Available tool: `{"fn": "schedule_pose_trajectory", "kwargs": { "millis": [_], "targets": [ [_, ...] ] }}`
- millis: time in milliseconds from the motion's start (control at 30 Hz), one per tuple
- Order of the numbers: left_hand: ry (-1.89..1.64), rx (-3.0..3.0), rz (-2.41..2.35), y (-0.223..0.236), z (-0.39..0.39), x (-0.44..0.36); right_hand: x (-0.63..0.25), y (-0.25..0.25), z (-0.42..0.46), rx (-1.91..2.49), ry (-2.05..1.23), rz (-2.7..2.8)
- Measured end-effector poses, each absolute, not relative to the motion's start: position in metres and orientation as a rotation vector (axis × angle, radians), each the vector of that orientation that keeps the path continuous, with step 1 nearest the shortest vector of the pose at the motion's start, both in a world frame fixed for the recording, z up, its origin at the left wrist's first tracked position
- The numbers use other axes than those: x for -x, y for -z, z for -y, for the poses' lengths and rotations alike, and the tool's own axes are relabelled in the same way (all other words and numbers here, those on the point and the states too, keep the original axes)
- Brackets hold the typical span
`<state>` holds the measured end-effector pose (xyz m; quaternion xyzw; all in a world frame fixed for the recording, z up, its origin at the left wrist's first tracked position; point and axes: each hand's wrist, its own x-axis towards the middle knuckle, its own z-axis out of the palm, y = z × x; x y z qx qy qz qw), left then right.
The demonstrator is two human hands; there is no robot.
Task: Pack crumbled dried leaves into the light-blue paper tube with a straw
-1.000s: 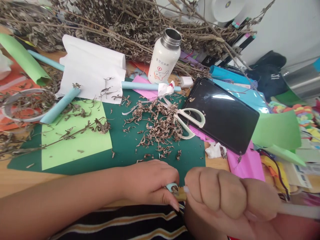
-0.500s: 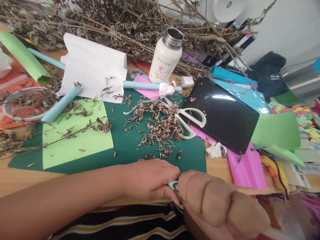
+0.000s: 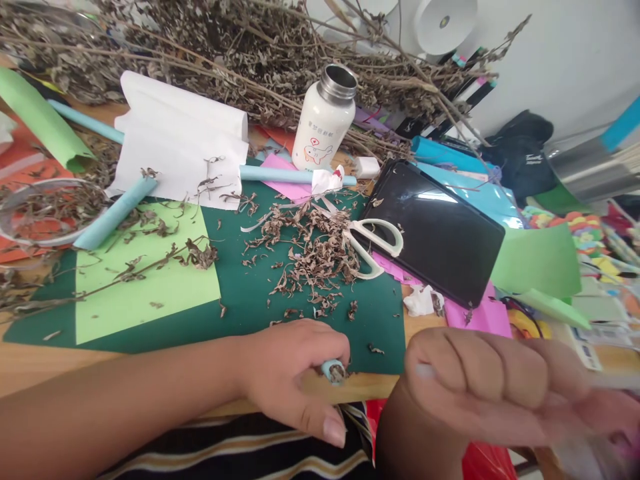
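Observation:
My left hand (image 3: 295,373) rests at the front edge of the green cutting mat (image 3: 245,293), its fingers curled over a light blue paper tube (image 3: 332,371) packed with dried leaves; the thumb is lifted off it. Most of the tube is hidden by the hand. To the right, my right hand (image 3: 490,380) is closed in a fist around a thin white stick (image 3: 425,371), whose tip shows by the index finger; its other end is blurred. A heap of dried leaves (image 3: 320,253) lies beyond my hands, partly over white-handled scissors (image 3: 383,237).
An open white bottle (image 3: 323,127) stands behind the heap. A black tablet (image 3: 440,227) lies to the right. At the left are light green paper (image 3: 150,300), another blue paper tube (image 3: 117,212) and a round container (image 3: 40,240) of leaves. Dried branches (image 3: 210,47) fill the back.
My right hand first came in against the tube's leaf-filled end, then drew back to the right with the stick. My left thumb has opened away from the tube, and some leaf bits now lie near its end.

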<state>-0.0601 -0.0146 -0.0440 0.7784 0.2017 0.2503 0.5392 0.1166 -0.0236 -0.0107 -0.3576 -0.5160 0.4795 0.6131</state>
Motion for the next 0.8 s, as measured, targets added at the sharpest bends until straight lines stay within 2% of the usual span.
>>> {"fn": "schedule_pose_trajectory", "kwargs": {
  "millis": [67, 133, 267, 367, 533, 667, 800],
  "targets": [
    [-0.724, -1.817, -0.512, 0.04, 0.017, 0.061, -0.121, 0.01, 0.019, 0.617, -1.166, 1.051],
    [-0.828, -1.751, -0.603, 0.036, 0.018, 0.066, -0.124, 0.012, 0.016, 0.706, -1.24, 1.114],
    [-0.88, -1.684, -0.837, 0.024, 0.013, 0.084, -0.136, 0.023, 0.017, 0.971, -1.109, 1.23],
    [-0.743, -1.845, -0.971, 0.012, 0.0, 0.096, -0.154, 0.031, 0.018, 1.24, -0.894, 1.413],
    [-0.265, -2.246, -1.35, -0.001, -0.017, 0.107, -0.167, 0.033, 0.025, 1.693, -0.689, 1.832],
    [-0.055, -2.294, -1.404, 0.006, -0.012, 0.106, -0.157, 0.038, 0.04, 1.603, -0.789, 1.815],
    [-0.058, -2.217, -1.396, 0.015, -0.001, 0.098, -0.146, 0.046, 0.057, 1.36, -1.026, 2.056]
  ]
}}
